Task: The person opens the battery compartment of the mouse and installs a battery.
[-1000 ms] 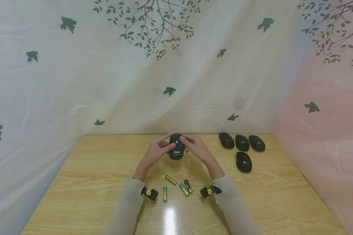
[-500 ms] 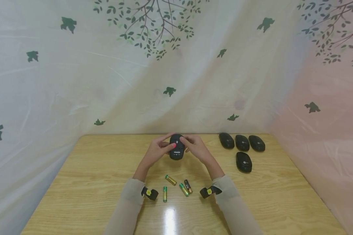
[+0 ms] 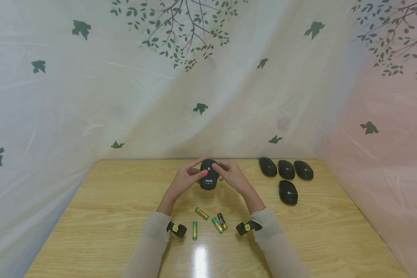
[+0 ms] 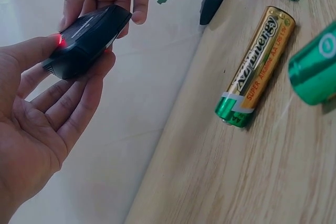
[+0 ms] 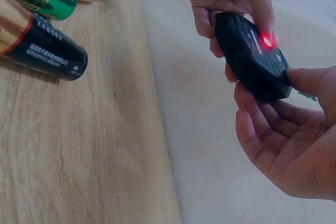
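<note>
Both hands hold a black computer mouse [image 3: 209,181] up near the table's far edge, its underside with a pale label turned toward the head camera. My left hand [image 3: 185,177] grips its left side, the thumb laid on the underside and fingers behind. Red light glows at that thumb's tip in every view. From the other side my right hand [image 3: 233,176] pinches the mouse, thumb on the underside's edge and curled fingers beneath. In the left wrist view the mouse [image 4: 86,40] shows from its side; the right wrist view shows the mouse [image 5: 252,59] between both hands.
Several AA batteries lie on the wooden table [image 3: 125,216] between the forearms: a gold-green battery [image 3: 202,213], another upright in view [image 3: 194,230], and a close pair with a black battery [image 3: 222,221]. Several black mice [image 3: 288,192] stand at the right. A patterned curtain [image 3: 153,116] hangs behind.
</note>
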`<state>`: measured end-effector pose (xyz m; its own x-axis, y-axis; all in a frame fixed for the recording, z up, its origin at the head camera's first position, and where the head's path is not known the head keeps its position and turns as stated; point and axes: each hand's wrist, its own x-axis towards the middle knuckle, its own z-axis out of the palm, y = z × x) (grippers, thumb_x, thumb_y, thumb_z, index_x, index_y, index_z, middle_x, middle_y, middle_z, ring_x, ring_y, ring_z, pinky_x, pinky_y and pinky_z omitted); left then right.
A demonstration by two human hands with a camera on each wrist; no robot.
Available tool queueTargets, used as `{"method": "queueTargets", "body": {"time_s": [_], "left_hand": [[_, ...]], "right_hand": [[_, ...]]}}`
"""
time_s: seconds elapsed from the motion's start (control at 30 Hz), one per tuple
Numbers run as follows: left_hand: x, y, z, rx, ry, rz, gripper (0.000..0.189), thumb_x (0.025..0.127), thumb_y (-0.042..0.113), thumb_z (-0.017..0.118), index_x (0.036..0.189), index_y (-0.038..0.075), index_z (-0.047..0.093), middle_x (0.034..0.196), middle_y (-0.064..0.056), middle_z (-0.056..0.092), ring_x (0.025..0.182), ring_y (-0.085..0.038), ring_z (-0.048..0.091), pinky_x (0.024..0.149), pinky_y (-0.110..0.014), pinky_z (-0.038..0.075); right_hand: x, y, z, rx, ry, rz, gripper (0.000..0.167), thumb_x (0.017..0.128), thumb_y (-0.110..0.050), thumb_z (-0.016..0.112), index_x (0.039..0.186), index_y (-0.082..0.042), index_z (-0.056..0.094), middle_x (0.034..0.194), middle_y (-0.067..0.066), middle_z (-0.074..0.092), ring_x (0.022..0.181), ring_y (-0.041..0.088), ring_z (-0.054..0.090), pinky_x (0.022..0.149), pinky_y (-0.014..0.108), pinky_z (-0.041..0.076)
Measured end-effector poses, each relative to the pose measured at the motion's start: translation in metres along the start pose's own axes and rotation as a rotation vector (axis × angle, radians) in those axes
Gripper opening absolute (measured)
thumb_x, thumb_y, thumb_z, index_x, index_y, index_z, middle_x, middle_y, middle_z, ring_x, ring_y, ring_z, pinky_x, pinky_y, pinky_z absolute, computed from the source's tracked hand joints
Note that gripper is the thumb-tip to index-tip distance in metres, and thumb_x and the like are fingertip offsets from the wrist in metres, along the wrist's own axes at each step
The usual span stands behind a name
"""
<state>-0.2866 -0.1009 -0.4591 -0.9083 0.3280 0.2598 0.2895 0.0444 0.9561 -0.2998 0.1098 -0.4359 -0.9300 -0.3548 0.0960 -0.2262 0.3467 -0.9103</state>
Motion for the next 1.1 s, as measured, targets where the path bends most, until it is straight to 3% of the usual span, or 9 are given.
{"method": "queueTargets", "body": {"time_s": [0.27,0.43,0.63,0.7,0.83,0.93,1.1], "left_hand": [[-0.001,0.0,0.0,0.001,0.002,-0.001,0.051,0.1,0.008,0.065,0.149,0.006,0.052,0.127,-0.031,0.067,0.098,-0.03,0.075,0.071,-0.034,0.065],[-0.001,0.001,-0.001,0.018,0.024,-0.011,0.051,0.101,0.009,0.064,0.15,0.008,0.051,0.121,-0.032,0.069,0.097,-0.03,0.075,0.074,-0.034,0.065],[-0.002,0.0,-0.006,-0.002,-0.023,-0.019,0.056,0.1,0.002,0.061,0.153,0.011,0.047,0.134,-0.031,0.062,0.109,-0.039,0.071,0.078,-0.035,0.065],[-0.002,0.001,-0.007,-0.014,-0.051,-0.021,0.058,0.099,0.0,0.06,0.154,0.009,0.044,0.14,-0.031,0.057,0.115,-0.043,0.068,0.08,-0.037,0.064],[-0.002,0.002,-0.008,0.013,-0.065,-0.062,0.054,0.101,0.006,0.062,0.152,0.003,0.046,0.142,-0.028,0.057,0.117,-0.041,0.067,0.085,-0.037,0.063],[-0.002,0.002,-0.007,0.056,-0.047,-0.097,0.048,0.101,0.013,0.064,0.145,-0.002,0.053,0.137,-0.026,0.062,0.113,-0.035,0.07,0.087,-0.036,0.063],[-0.002,0.006,-0.007,0.113,0.006,-0.111,0.04,0.099,0.019,0.069,0.133,0.0,0.064,0.13,-0.02,0.068,0.108,-0.029,0.071,0.09,-0.038,0.061]], "right_hand": [[0.001,0.001,-0.004,0.002,-0.034,0.017,0.044,0.106,-0.033,0.055,0.131,0.002,0.065,0.112,0.02,0.074,0.09,0.018,0.068,0.084,0.054,0.059],[0.001,0.001,-0.008,0.006,-0.077,0.041,0.042,0.103,-0.029,0.061,0.129,0.004,0.066,0.111,0.021,0.074,0.09,0.03,0.071,0.083,0.05,0.061],[-0.001,-0.004,-0.011,0.019,-0.119,0.08,0.04,0.102,-0.019,0.063,0.131,0.008,0.063,0.115,0.025,0.072,0.097,0.043,0.07,0.087,0.055,0.06],[-0.001,-0.004,-0.012,0.02,-0.12,0.088,0.039,0.101,-0.018,0.064,0.131,0.008,0.063,0.114,0.024,0.073,0.092,0.037,0.071,0.087,0.056,0.06],[-0.001,-0.003,-0.014,0.025,-0.112,0.087,0.039,0.1,-0.017,0.066,0.132,0.005,0.062,0.109,0.021,0.072,0.082,0.023,0.071,0.082,0.047,0.062],[0.0,0.001,-0.015,0.044,-0.106,0.078,0.04,0.1,-0.015,0.066,0.134,0.004,0.06,0.111,0.021,0.07,0.08,0.018,0.07,0.078,0.041,0.063],[0.001,0.002,-0.016,0.116,-0.11,0.075,0.041,0.099,-0.009,0.065,0.136,0.007,0.056,0.12,0.025,0.063,0.083,0.016,0.072,0.087,0.049,0.062]]}}
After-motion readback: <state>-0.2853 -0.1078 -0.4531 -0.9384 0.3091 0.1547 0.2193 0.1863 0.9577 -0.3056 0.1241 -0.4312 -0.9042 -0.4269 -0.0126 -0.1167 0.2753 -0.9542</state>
